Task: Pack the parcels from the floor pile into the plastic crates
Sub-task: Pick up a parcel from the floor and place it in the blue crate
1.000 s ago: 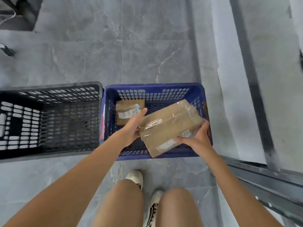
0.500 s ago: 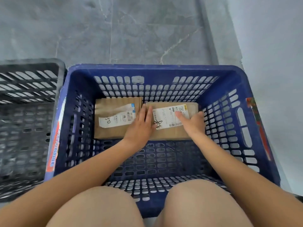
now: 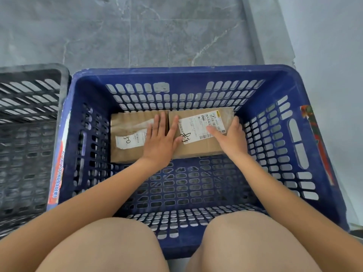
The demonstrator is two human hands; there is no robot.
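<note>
Two brown cardboard parcels lay side by side on the slotted floor of the blue crate [image 3: 196,75], pushed up against its far wall and touching each other along one long edge. The right parcel [image 3: 198,146] was plain corrugated card with a white shipping label [image 3: 198,126] on its top face; the label carried small printed text, a barcode along its near edge and a dark handwritten mark at its left end. The left parcel [image 3: 125,122] was the same dull brown, with shiny clear tape running diagonally across its top and a smaller white label [image 3: 130,141] bearing a handwritten scrawl near its front edge. Both sat flat, labels up, filling the far half of the crate floor and leaving the near half bare.

The left hand [image 3: 160,142] lay flat over the seam between the two parcels, fingers straight and slightly spread, palm down and pressing on the card. The right hand [image 3: 230,137] rested at the right end of the right parcel, its thumb lying across the label and its fingers wrapped over the box's right edge.

A black crate [image 3: 62,75] of the same slotted plastic stood just beside the blue one on the left, their rims nearly touching. Both stood on a grey marbled tile floor [image 3: 137,36]. The person's bare knees [image 3: 110,244] showed at the crate's near edge.
</note>
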